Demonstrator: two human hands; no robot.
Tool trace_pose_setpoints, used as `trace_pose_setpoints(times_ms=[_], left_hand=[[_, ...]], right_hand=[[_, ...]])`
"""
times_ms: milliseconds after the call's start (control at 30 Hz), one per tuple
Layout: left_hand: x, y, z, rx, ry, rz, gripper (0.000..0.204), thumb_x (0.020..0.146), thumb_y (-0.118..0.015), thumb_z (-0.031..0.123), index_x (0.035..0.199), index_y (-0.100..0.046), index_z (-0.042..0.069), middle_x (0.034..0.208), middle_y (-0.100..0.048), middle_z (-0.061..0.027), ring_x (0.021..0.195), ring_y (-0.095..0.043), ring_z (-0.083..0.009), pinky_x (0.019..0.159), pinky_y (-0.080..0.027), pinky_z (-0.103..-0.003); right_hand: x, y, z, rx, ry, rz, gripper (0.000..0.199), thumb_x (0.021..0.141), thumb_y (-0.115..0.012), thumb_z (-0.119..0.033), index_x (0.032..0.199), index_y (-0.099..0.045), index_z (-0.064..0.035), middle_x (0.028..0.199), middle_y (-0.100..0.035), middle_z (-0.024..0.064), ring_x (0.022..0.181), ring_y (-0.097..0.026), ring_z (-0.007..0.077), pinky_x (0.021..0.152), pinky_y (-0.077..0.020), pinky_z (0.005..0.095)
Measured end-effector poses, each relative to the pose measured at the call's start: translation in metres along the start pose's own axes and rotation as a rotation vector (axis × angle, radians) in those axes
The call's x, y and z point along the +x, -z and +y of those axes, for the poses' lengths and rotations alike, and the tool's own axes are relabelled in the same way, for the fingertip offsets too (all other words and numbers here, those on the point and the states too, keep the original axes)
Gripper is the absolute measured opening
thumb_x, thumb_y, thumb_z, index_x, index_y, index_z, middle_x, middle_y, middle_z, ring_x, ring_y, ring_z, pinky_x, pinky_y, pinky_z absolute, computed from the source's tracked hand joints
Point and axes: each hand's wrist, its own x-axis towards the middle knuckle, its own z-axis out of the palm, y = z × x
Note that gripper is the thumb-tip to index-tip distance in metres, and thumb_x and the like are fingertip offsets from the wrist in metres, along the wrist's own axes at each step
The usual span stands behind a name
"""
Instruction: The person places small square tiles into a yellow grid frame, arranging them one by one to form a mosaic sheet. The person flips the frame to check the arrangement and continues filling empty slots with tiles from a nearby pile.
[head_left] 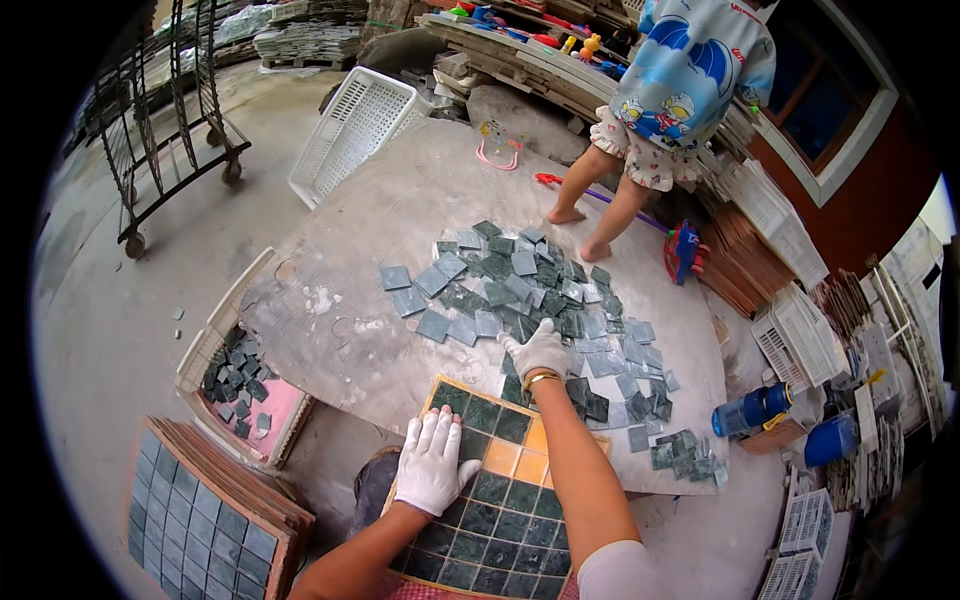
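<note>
A grid frame (517,462) with a yellow-orange base lies in front of me, tilted slightly, with dark green square stone tiles (495,490) in most of its cells. Several cells near its upper right show bare yellow. My left hand (435,465), in a white glove, rests flat on the frame's left side, fingers stretched out over the tiles. My right hand (537,352), also gloved and with a gold bangle at the wrist, reaches past the frame to the near edge of a loose pile of green and grey tiles (510,275). Its thumb and fingers are apart; no held tile shows.
Another person (690,90) stands barefoot on the worktable (340,260) behind the pile, beside a toy (685,252). At left are a crate of tiles (285,405), stacked tile sheets (205,510), an empty white basket (355,130) and a wheeled rack (170,120). A blue bottle (752,410) stands right.
</note>
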Motion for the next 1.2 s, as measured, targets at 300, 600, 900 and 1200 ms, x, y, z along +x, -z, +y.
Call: trace_pose_setpoints(times_ms=[300, 600, 900, 1200], left_hand=[[-0.001, 0.002, -0.003, -0.085, 0.014, 0.03, 0.065, 0.077, -0.064, 0.038, 0.124, -0.049, -0.005, 0.131, -0.048, -0.0204, 0.125, -0.041, -0.0355, 0.108, -0.026, -0.047], [-0.002, 0.001, 0.0, -0.073, 0.017, 0.037, 0.064, 0.078, -0.064, 0.037, 0.124, -0.049, -0.004, 0.132, -0.048, -0.0197, 0.126, -0.04, -0.0347, 0.108, -0.026, -0.047], [0.001, -0.002, -0.001, -0.032, 0.006, 0.045, 0.065, 0.077, -0.065, 0.038, 0.127, -0.049, -0.002, 0.133, -0.047, -0.0194, 0.126, -0.041, -0.0345, 0.107, -0.028, -0.047], [0.002, -0.004, 0.0, -0.05, 0.013, 0.061, 0.064, 0.079, -0.063, 0.037, 0.127, -0.048, -0.002, 0.134, -0.046, -0.0186, 0.126, -0.041, -0.034, 0.108, -0.027, -0.045]], right_hand=[[0.021, -0.006, 0.023, 0.206, 0.166, -0.092, 0.073, 0.077, -0.069, -0.037, 0.134, -0.037, -0.0059, 0.109, -0.061, 0.0178, 0.098, -0.063, 0.0311, 0.081, -0.0519, 0.0405], [-0.019, 0.006, 0.1, 1.141, 0.192, -0.622, 0.023, 0.089, -0.054, -0.008, 0.11, -0.057, 0.0001, 0.083, -0.062, 0.0071, 0.068, -0.056, 0.0109, 0.057, -0.0468, 0.0226], [-0.065, -0.011, 0.024, 0.165, 0.548, -0.191, 0.065, 0.071, -0.072, -0.043, 0.122, -0.053, -0.0075, 0.108, -0.063, 0.02, 0.098, -0.061, 0.0364, 0.084, -0.049, 0.0422], [-0.086, 0.005, 0.083, 0.538, 0.732, -0.225, 0.03, 0.079, -0.065, -0.019, 0.104, -0.065, -0.0029, 0.103, -0.065, 0.0165, 0.094, -0.062, 0.0314, 0.082, -0.0491, 0.0362]])
